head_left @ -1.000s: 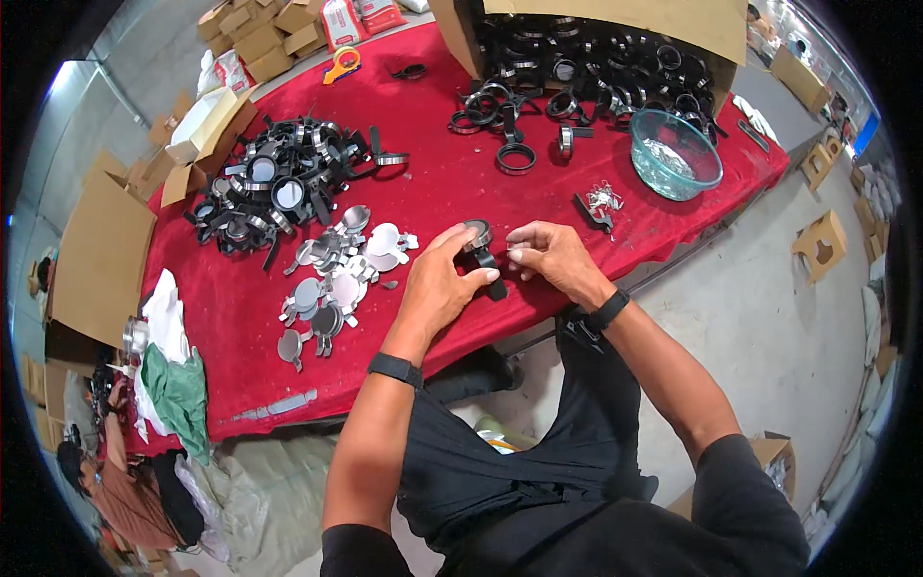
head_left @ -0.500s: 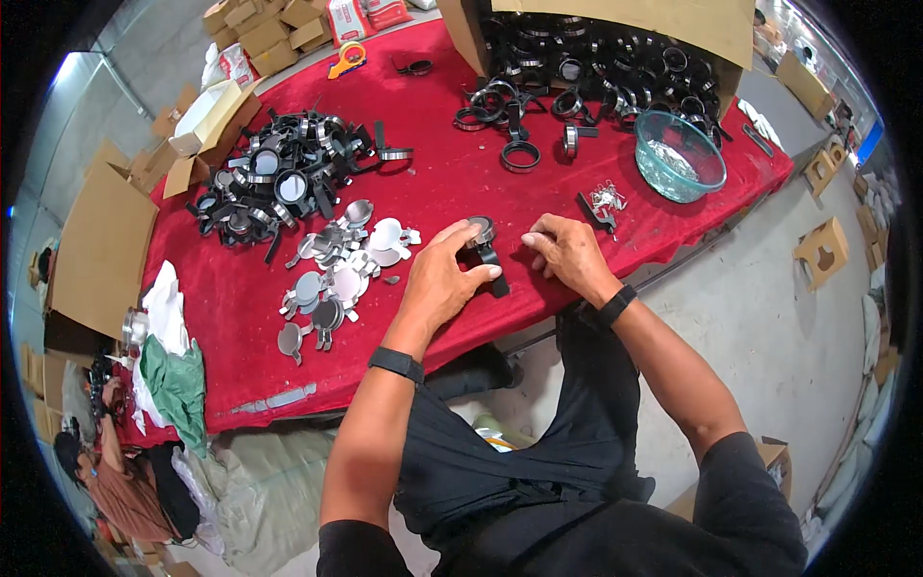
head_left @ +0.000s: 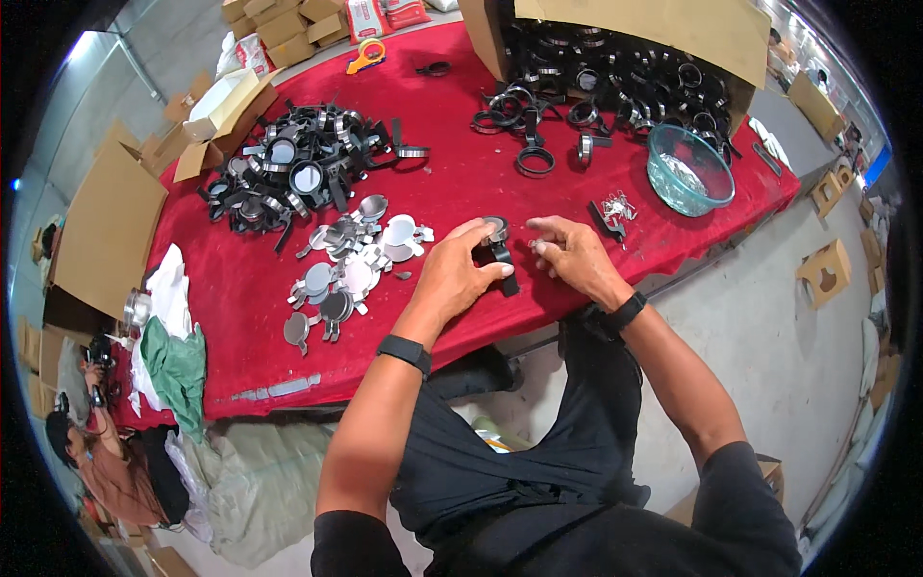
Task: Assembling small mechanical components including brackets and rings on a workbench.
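Observation:
My left hand (head_left: 460,266) is closed around a black ring-shaped part with a flat handle (head_left: 499,252), holding it on the red cloth near the front edge. A grey round disc shows at its top; fingers hide the rest. Just to the right hovers my right hand (head_left: 579,258), index finger stretched toward the part, thumb and other fingers curled together. Whatever they pinch is too small to name. Left of my left hand lies a pile of round metal discs with tabs (head_left: 358,277). Small metal pieces (head_left: 617,208) sit beside a black handle piece (head_left: 605,223) beyond my right hand.
A heap of black ring parts (head_left: 288,178) stands at left. An open carton (head_left: 639,21) full of similar parts is at the back right. A glass bowl (head_left: 688,173) holds small metal pieces. Cloths (head_left: 175,370) hang at the left edge; another person (head_left: 120,471) is lower left.
My right index finger has straightened from its curled position. My left hand keeps its hold on the black part. The whole view has shifted slightly.

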Available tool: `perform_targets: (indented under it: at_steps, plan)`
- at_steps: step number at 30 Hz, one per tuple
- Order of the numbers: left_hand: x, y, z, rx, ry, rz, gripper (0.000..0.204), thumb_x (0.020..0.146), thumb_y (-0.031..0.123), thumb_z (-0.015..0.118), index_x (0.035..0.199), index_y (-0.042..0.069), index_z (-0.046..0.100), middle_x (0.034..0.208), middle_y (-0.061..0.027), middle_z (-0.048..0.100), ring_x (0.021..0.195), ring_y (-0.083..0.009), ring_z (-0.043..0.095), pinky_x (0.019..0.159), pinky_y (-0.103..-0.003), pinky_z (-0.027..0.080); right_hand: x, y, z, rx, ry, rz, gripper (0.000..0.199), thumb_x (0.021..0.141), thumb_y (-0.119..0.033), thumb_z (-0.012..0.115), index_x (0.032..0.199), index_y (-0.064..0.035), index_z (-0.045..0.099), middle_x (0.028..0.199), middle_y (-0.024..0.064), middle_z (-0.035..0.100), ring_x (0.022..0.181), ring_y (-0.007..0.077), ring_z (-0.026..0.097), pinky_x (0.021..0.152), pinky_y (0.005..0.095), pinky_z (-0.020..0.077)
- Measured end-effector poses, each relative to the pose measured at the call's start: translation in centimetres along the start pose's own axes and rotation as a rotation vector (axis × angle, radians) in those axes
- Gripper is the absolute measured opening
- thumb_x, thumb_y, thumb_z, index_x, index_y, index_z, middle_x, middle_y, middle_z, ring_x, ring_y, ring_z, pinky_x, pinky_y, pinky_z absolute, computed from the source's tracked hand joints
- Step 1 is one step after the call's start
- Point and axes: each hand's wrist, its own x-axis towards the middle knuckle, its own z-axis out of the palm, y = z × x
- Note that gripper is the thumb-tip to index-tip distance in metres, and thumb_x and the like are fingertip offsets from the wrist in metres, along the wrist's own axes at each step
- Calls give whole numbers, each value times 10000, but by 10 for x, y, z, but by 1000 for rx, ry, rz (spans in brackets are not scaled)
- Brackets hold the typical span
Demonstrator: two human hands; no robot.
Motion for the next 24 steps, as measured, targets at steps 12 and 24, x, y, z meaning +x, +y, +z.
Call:
perform_targets:
  at_steps: [12,24]
  plan:
    - [0,-3,-6,27,-93,-26,627,942,201,744,1514,3,579,1568,-267,555,1490,-371,515,1262,-426,387,6,-16,24,-454,148,-673,233,889,0,686,1105,-35,765,953,165,732,911,378,729,804,454,592]
    - [6,-9,-3,-4,-120,2,442,1070,156,572,1489,21,609,1546,-256,579,1476,-381,524,1251,-430,395,4,-15,34,-699,240,-909,253,870,-7,658,1106,-59,733,997,106,723,914,316,721,772,431,599]
